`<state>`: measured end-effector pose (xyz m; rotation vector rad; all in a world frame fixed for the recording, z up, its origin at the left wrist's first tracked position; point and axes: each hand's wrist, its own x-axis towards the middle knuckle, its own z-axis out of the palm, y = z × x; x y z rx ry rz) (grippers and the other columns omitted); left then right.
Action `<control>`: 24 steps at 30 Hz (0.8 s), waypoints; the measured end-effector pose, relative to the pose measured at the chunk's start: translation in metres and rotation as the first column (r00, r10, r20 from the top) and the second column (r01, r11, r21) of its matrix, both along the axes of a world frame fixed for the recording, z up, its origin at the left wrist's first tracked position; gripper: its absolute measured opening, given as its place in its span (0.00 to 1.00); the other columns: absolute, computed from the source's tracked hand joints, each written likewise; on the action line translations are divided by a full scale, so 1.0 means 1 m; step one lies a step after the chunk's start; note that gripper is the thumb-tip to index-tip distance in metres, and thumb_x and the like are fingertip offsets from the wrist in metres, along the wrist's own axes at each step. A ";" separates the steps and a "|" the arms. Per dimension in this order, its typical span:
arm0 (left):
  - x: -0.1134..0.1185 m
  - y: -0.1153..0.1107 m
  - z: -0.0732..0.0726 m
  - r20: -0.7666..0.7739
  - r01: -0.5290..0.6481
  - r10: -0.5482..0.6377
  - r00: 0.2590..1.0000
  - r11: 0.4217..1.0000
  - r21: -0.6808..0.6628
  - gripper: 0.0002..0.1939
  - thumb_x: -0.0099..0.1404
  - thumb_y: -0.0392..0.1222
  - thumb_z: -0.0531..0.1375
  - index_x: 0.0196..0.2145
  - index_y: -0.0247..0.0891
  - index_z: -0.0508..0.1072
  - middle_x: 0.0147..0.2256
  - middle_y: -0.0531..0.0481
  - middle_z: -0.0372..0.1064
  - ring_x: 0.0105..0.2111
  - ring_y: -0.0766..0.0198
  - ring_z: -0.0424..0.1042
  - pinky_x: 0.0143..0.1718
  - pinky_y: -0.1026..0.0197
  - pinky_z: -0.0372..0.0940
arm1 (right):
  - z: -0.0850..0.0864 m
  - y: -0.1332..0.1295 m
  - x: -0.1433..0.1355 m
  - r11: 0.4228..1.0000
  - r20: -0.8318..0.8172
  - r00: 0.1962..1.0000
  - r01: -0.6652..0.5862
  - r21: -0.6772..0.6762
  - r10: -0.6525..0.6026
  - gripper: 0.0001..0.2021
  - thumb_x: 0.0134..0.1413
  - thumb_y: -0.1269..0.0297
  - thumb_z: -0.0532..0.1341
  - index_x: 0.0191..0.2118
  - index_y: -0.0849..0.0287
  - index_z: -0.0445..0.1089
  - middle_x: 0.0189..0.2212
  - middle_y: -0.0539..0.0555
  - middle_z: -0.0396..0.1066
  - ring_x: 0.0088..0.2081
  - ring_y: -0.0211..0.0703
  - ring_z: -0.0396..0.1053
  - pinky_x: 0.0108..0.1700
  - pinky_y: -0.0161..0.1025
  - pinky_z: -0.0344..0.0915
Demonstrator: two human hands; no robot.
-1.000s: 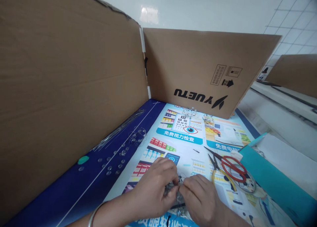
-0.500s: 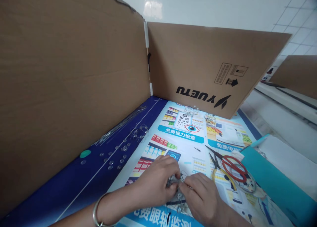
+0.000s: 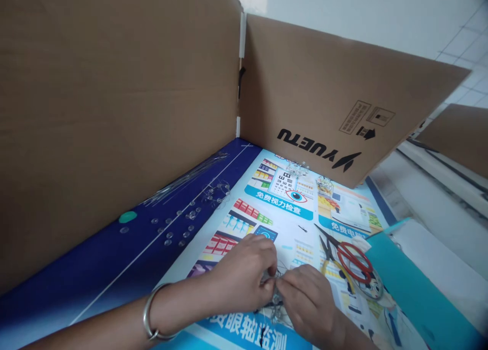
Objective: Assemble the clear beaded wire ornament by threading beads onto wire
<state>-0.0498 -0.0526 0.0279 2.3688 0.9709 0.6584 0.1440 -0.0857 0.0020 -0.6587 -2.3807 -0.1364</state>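
Note:
My left hand (image 3: 249,273) and my right hand (image 3: 307,299) meet fingertip to fingertip over the printed sheet. Between them is a small piece of clear beads on thin wire (image 3: 277,299), partly hidden by the fingers. Both hands are closed in a pinch on it. Fine wire ends stick out above and below the fingertips. A metal bangle (image 3: 147,314) circles my left wrist. Right of my right hand lie red-handled scissors (image 3: 354,261) and yellow-handled pliers (image 3: 339,268), resting partly over a coil of wire (image 3: 375,286).
Loose clear beads (image 3: 168,233) and a bundle of thin wires (image 3: 186,177) lie on the blue strip at left, near a green disc (image 3: 127,217). Beaded pieces (image 3: 297,169) sit by the cardboard wall (image 3: 305,95). A teal box (image 3: 412,284) stands at right.
The camera view has tilted and shifted slightly. Both hands stay pinched together at the beaded piece, with only small finger movement.

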 end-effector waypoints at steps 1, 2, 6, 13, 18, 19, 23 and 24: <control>0.000 0.001 0.000 0.005 -0.001 0.001 1.000 1.000 0.002 0.07 0.46 0.31 0.55 0.26 0.37 0.67 0.29 0.50 0.66 0.34 0.58 0.64 0.38 0.56 0.57 | 0.000 0.000 0.001 1.000 0.003 1.000 -0.010 -0.004 0.010 0.15 0.47 0.81 0.58 0.43 0.67 0.67 0.33 0.61 0.71 0.33 0.46 0.66 0.31 0.43 0.64; 0.000 0.001 0.000 0.010 -0.003 0.003 1.000 1.000 0.004 0.07 0.46 0.31 0.55 0.26 0.37 0.67 0.29 0.49 0.66 0.34 0.58 0.64 0.38 0.56 0.57 | 0.000 0.000 0.001 1.000 0.002 1.000 -0.021 -0.012 0.021 0.15 0.47 0.81 0.58 0.43 0.68 0.67 0.33 0.61 0.71 0.33 0.46 0.66 0.32 0.44 0.64; -0.001 0.002 0.001 0.026 -0.006 0.006 1.000 1.000 -0.003 0.06 0.46 0.32 0.55 0.26 0.36 0.68 0.29 0.49 0.67 0.34 0.59 0.64 0.39 0.56 0.57 | 0.000 0.001 0.003 0.997 -0.029 0.999 -0.043 -0.061 0.042 0.16 0.47 0.81 0.57 0.44 0.67 0.66 0.34 0.61 0.71 0.33 0.46 0.66 0.31 0.44 0.64; -0.002 0.004 -0.001 0.032 0.002 -0.001 0.999 0.999 -0.034 0.06 0.47 0.31 0.55 0.26 0.36 0.68 0.29 0.49 0.67 0.34 0.59 0.65 0.38 0.58 0.58 | -0.002 0.002 0.004 0.989 -0.037 0.999 -0.019 -0.148 0.014 0.17 0.48 0.81 0.56 0.45 0.62 0.65 0.34 0.59 0.69 0.34 0.45 0.66 0.33 0.44 0.64; -0.002 0.006 -0.004 0.042 -0.001 0.003 0.999 0.999 -0.050 0.06 0.49 0.31 0.55 0.26 0.36 0.69 0.29 0.49 0.66 0.33 0.60 0.65 0.37 0.59 0.59 | -0.007 -0.003 0.007 0.982 -0.096 0.995 0.009 -0.191 -0.027 0.17 0.48 0.82 0.56 0.45 0.62 0.65 0.37 0.59 0.68 0.37 0.46 0.66 0.36 0.45 0.65; -0.002 0.006 -0.004 0.044 0.002 0.001 0.999 0.999 -0.054 0.06 0.49 0.31 0.55 0.26 0.37 0.69 0.29 0.49 0.66 0.33 0.60 0.65 0.36 0.59 0.59 | -0.007 -0.004 0.008 0.981 -0.109 0.993 0.013 -0.195 -0.035 0.17 0.48 0.82 0.56 0.44 0.62 0.65 0.37 0.59 0.68 0.38 0.46 0.65 0.37 0.45 0.65; -0.002 0.006 -0.003 0.042 0.011 -0.008 0.999 0.998 -0.066 0.05 0.50 0.32 0.55 0.27 0.36 0.69 0.29 0.49 0.66 0.33 0.60 0.65 0.36 0.60 0.59 | -0.006 -0.005 0.008 0.975 -0.124 0.990 0.035 -0.220 -0.064 0.15 0.48 0.81 0.57 0.43 0.61 0.65 0.38 0.59 0.67 0.38 0.46 0.65 0.37 0.45 0.65; -0.003 0.006 -0.002 0.042 0.011 -0.008 0.999 0.998 -0.068 0.05 0.50 0.32 0.55 0.27 0.36 0.68 0.29 0.49 0.65 0.33 0.61 0.65 0.35 0.60 0.60 | -0.005 -0.005 0.007 0.970 -0.118 0.990 0.043 -0.238 -0.073 0.15 0.48 0.81 0.57 0.42 0.61 0.65 0.37 0.59 0.67 0.37 0.46 0.64 0.37 0.45 0.65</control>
